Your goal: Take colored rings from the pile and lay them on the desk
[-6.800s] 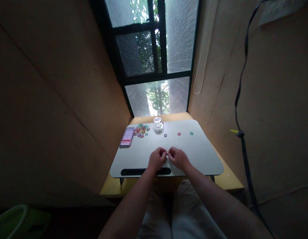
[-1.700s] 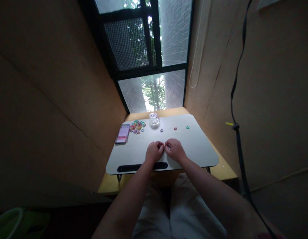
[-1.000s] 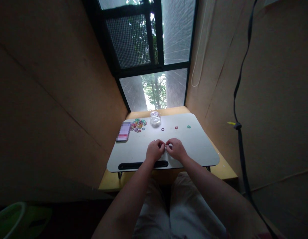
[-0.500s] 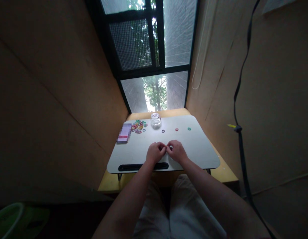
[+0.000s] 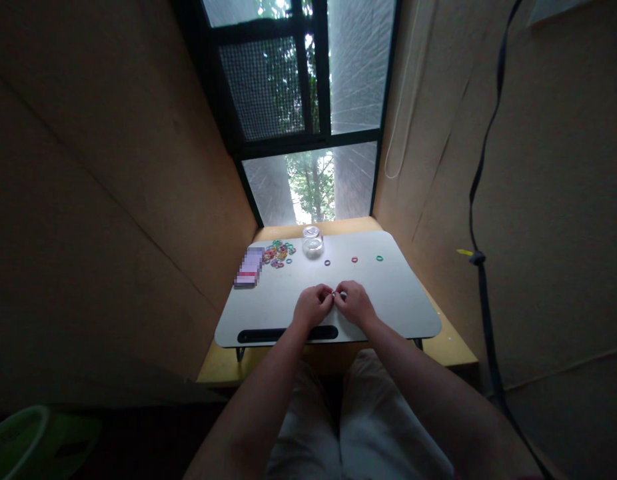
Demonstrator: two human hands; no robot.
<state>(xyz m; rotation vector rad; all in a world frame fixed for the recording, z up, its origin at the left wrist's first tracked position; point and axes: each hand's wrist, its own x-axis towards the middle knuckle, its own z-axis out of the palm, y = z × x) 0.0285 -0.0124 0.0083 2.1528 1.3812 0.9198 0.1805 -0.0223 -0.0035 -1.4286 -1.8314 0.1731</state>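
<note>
Over the front middle of the white lap desk (image 5: pixel 268 307), my left hand (image 5: pixel 312 305) and my right hand (image 5: pixel 354 303) meet fingertip to fingertip. Both are closed in a pinch around something tiny that the fingers mostly hide. Beyond them lie three small rings that look like hair ties, in a row: a dark one (image 5: pixel 327 263), a red one (image 5: pixel 354 259) and a green one (image 5: pixel 379 258). Farther left is a loose pile of multicoloured hair ties (image 5: pixel 278 252). A clear round container (image 5: pixel 313 247) stands at the back.
A phone (image 5: pixel 249 267) lies at the desk's left side. Along the front edge runs a black slot (image 5: pixel 268 335), partly under my left forearm. The desk stands on a yellow wooden surface (image 5: pixel 223 367) between two walls, before a window. A dark strap (image 5: pixel 481 267) hangs at right.
Hardly anything differs. My fingertips shift slightly against each other, still pinched together. The hair ties, container and phone stay in place.
</note>
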